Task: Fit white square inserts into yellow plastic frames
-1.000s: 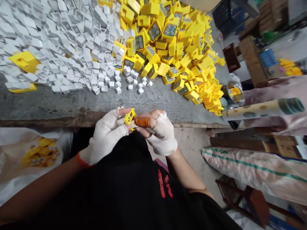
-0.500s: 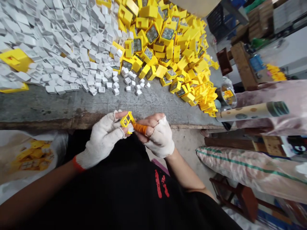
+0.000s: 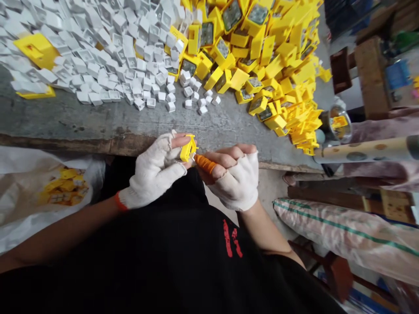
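Observation:
My left hand [image 3: 155, 172], in a white fingerless glove, pinches a small yellow plastic frame [image 3: 188, 149] between thumb and fingers. In my right hand [image 3: 234, 176], gloved the same way, is an orange-handled tool [image 3: 205, 164]. Its tip is at the lower right side of the yellow frame; whether it touches cannot be made out. Both hands are at the front edge of the grey table [image 3: 131, 126]. Beyond them lie a heap of small white caps [image 3: 108, 56] and a heap of yellow housings [image 3: 258, 65].
At the lower left, a white sack [image 3: 19, 192] holds yellow parts. A clear container [image 3: 340, 124] with a yellow piece stands by the table's right end, near a patterned roll [image 3: 369, 150]. A long wrapped bundle [image 3: 347, 231] lies at the right.
The view has shifted, so the heaps appear larger and farther right. The yellow frame has turned in my left hand. The tool's tip now shows at the frame's right side.

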The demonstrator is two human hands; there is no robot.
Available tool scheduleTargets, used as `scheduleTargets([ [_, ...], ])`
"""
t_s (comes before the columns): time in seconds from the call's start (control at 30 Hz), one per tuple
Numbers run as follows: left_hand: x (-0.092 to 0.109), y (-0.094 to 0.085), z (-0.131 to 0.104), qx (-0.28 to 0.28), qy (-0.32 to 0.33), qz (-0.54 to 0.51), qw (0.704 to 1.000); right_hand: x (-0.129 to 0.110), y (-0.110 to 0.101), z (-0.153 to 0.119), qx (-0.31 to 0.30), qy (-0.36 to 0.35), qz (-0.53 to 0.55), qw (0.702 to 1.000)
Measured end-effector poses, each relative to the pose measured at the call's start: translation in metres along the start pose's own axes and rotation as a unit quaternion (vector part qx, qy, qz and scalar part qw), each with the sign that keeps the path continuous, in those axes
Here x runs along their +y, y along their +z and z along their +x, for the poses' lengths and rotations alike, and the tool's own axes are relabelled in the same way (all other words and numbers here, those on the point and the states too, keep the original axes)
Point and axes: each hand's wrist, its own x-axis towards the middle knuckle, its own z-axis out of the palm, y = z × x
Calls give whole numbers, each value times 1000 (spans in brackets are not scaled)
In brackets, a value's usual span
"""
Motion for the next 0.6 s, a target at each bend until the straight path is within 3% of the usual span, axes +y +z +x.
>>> scheduleTargets([
  [0.1, -2, -1, 0, -9, 32, 12, 999, -1, 1, -4, 15, -5, 24, 1000],
  [0.27, -3, 6, 6, -38, -72, -144, 986, 5, -2, -2, 4, -25, -18, 1000],
  [0.47, 6, 11, 6, -42, -120, -191, 973, 0, -14, 5, -9, -111, 13, 994],
  [0.53, 7, 10, 6, -41, -125, -196, 972, 0, -14, 3, -17, -107, 33, 994],
  [0.6, 6, 9, 7, -43, -136, -203, 969, 8, -9, -1, -31, -59, 81, 994],
])
